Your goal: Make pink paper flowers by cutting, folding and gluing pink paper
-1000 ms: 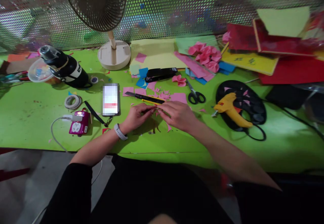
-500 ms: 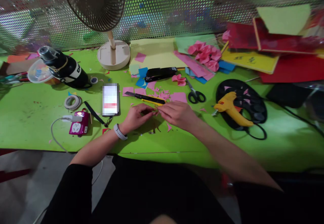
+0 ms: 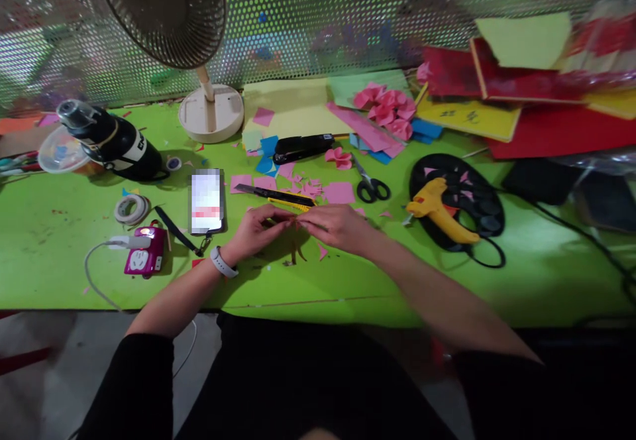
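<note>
My left hand [image 3: 257, 231] and my right hand [image 3: 334, 225] meet fingertip to fingertip over the green table. Each is closed in a pinch, and whatever they hold between them is too small and covered to name. Thin dark scraps [image 3: 294, 254] show just below the fingers. Right behind the hands lies a utility knife [image 3: 278, 195], black and yellow, its blade pointing left. Small pink paper scraps [image 3: 305, 185] and a pink paper square [image 3: 339, 193] lie beyond it. Black-handled scissors [image 3: 372, 188] rest to the right.
A yellow glue gun [image 3: 442, 211] lies on a black palette-shaped tray [image 3: 489, 201] at right. A phone [image 3: 206, 201], tape roll [image 3: 131, 209] and magenta power adapter [image 3: 145, 251] lie left. Behind stand a black bottle [image 3: 116, 138], fan [image 3: 211, 115], stapler [image 3: 303, 148] and pink paper flowers [image 3: 387, 110].
The whole view has shifted, so the table things appear farther left. Both hands remain pinched together in front of the utility knife, with only slight finger movement.
</note>
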`<state>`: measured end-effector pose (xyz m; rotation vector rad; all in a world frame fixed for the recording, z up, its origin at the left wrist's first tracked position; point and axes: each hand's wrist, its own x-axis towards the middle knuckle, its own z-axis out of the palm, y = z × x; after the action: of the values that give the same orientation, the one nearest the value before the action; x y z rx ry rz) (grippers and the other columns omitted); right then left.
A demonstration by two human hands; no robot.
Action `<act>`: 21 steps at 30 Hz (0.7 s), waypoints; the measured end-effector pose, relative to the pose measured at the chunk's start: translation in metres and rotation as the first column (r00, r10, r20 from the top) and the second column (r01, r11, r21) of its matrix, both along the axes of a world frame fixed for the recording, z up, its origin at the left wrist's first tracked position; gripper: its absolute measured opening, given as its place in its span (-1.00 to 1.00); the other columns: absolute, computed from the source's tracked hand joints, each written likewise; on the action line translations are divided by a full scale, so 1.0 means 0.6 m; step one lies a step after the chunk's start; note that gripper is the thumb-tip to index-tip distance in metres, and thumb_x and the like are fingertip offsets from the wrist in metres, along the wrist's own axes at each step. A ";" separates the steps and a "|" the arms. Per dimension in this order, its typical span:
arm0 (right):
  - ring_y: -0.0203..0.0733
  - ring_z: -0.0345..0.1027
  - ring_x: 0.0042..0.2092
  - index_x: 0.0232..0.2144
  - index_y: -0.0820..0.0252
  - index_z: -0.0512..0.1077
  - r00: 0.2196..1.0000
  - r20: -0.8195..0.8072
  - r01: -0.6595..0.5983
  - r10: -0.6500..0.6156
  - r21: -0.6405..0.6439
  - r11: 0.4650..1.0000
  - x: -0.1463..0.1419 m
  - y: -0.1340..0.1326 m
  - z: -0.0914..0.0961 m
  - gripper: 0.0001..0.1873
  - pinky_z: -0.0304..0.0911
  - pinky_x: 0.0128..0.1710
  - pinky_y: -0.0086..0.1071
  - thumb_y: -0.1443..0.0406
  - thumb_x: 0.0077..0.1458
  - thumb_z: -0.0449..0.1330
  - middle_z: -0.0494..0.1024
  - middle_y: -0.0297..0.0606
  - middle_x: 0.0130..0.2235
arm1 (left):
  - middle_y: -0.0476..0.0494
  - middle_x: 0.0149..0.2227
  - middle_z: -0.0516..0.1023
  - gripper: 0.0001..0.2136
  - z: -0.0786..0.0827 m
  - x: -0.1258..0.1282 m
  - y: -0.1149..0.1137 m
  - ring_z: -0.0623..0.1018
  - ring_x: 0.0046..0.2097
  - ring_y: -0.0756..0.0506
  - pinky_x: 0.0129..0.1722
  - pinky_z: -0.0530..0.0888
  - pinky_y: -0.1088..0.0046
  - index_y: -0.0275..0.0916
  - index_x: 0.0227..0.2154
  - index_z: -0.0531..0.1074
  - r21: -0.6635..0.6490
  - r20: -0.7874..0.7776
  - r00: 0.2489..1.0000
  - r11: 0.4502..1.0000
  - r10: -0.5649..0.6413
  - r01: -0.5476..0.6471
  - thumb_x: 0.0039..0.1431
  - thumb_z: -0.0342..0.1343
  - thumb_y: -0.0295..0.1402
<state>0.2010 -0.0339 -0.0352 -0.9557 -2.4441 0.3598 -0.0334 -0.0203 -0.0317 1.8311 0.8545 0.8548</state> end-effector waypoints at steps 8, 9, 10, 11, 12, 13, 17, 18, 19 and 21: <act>-0.22 0.55 -0.29 -0.14 0.22 0.58 0.999 -0.046 -0.016 0.016 -0.014 1.000 -0.003 0.003 0.000 -0.77 0.41 -0.33 -0.35 0.34 0.30 0.11 0.69 -0.19 -0.23 | -0.18 -0.25 0.67 -0.82 -0.004 0.001 0.005 0.64 -0.23 -0.05 -0.23 0.59 0.43 -0.22 -0.21 0.61 -0.078 0.048 0.999 0.997 0.017 -0.013 0.17 0.28 -0.27; -0.22 0.56 -0.28 -0.14 0.22 0.57 0.998 -0.054 -0.015 0.015 -0.010 1.000 -0.004 0.002 0.000 -0.78 0.40 -0.32 -0.36 0.34 0.30 0.12 0.69 -0.19 -0.22 | -0.19 -0.25 0.68 -0.80 -0.006 0.001 0.005 0.64 -0.24 -0.05 -0.22 0.61 0.42 -0.22 -0.19 0.60 -0.119 0.069 0.997 0.993 0.022 -0.014 0.15 0.29 -0.27; -0.22 0.56 -0.28 -0.14 0.23 0.57 0.998 -0.060 -0.013 0.012 -0.003 1.000 -0.004 0.002 0.001 -0.78 0.40 -0.33 -0.37 0.34 0.29 0.13 0.69 -0.20 -0.23 | -0.20 -0.24 0.68 -0.78 -0.008 0.002 0.006 0.65 -0.25 -0.04 -0.22 0.62 0.41 -0.22 -0.18 0.60 -0.163 0.091 0.996 0.987 0.023 -0.008 0.14 0.30 -0.26; -0.23 0.55 -0.29 -0.14 0.24 0.57 0.998 -0.066 -0.010 0.010 0.003 1.000 -0.005 0.002 0.001 -0.79 0.40 -0.33 -0.37 0.34 0.29 0.13 0.69 -0.20 -0.24 | -0.20 -0.24 0.68 -0.77 -0.009 0.002 0.006 0.65 -0.27 -0.04 -0.23 0.62 0.41 -0.23 -0.17 0.60 -0.207 0.110 0.994 0.978 0.020 0.003 0.13 0.31 -0.26; -0.23 0.55 -0.30 -0.14 0.24 0.57 0.998 -0.067 -0.009 0.009 0.009 1.000 -0.005 0.001 0.001 -0.79 0.39 -0.34 -0.38 0.34 0.29 0.14 0.68 -0.20 -0.25 | -0.21 -0.25 0.69 -0.76 -0.010 0.002 0.006 0.65 -0.29 -0.04 -0.24 0.63 0.42 -0.23 -0.17 0.60 -0.246 0.127 0.992 0.969 0.014 0.018 0.12 0.32 -0.26; -0.24 0.55 -0.31 -0.15 0.24 0.57 0.998 -0.065 -0.007 0.008 0.014 1.000 -0.005 0.001 0.001 -0.79 0.39 -0.35 -0.38 0.34 0.29 0.13 0.68 -0.20 -0.25 | -0.21 -0.25 0.69 -0.77 -0.011 0.002 0.006 0.65 -0.30 -0.03 -0.25 0.63 0.42 -0.23 -0.19 0.60 -0.276 0.140 0.990 0.961 0.008 0.031 0.12 0.33 -0.26; -0.25 0.54 -0.32 -0.15 0.20 0.58 0.998 -0.057 -0.019 0.020 0.020 1.000 -0.002 0.000 0.001 -0.77 0.41 -0.36 -0.37 0.33 0.30 0.11 0.69 -0.21 -0.24 | -0.19 -0.28 0.69 -0.80 -0.011 0.004 0.005 0.65 -0.31 -0.02 -0.24 0.64 0.42 -0.25 -0.26 0.60 -0.330 0.180 0.983 0.943 0.020 0.041 0.10 0.34 -0.26; -0.25 0.54 -0.32 -0.15 0.20 0.58 0.998 -0.064 -0.019 0.020 0.024 1.000 -0.001 -0.001 0.001 -0.77 0.41 -0.36 -0.36 0.33 0.31 0.11 0.69 -0.20 -0.24 | -0.19 -0.28 0.69 -0.79 -0.010 0.004 0.004 0.66 -0.30 -0.03 -0.22 0.64 0.41 -0.26 -0.26 0.60 -0.338 0.193 0.981 0.940 0.023 0.044 0.09 0.35 -0.27; -0.25 0.55 -0.32 -0.15 0.21 0.58 0.997 -0.076 -0.016 0.019 0.029 0.999 0.000 -0.001 0.001 -0.76 0.42 -0.37 -0.35 0.33 0.31 0.10 0.69 -0.20 -0.24 | -0.20 -0.26 0.69 -0.78 -0.010 0.005 0.003 0.66 -0.28 -0.03 -0.19 0.64 0.40 -0.27 -0.26 0.59 -0.348 0.204 0.979 0.936 0.023 0.050 0.07 0.36 -0.27; -0.24 0.55 -0.34 -0.14 0.22 0.58 0.995 -0.100 -0.009 0.013 0.035 0.999 0.001 -0.001 0.001 -0.75 0.43 -0.38 -0.35 0.33 0.32 0.10 0.69 -0.20 -0.26 | -0.21 -0.23 0.69 -0.75 -0.009 0.005 0.001 0.67 -0.24 -0.05 -0.15 0.64 0.37 -0.28 -0.24 0.59 -0.369 0.216 0.976 0.927 0.012 0.070 0.04 0.38 -0.27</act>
<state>0.2017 -0.0348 -0.0348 -0.8886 -2.3582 0.3587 -0.0303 -0.0195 -0.0369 1.3870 0.7882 0.7913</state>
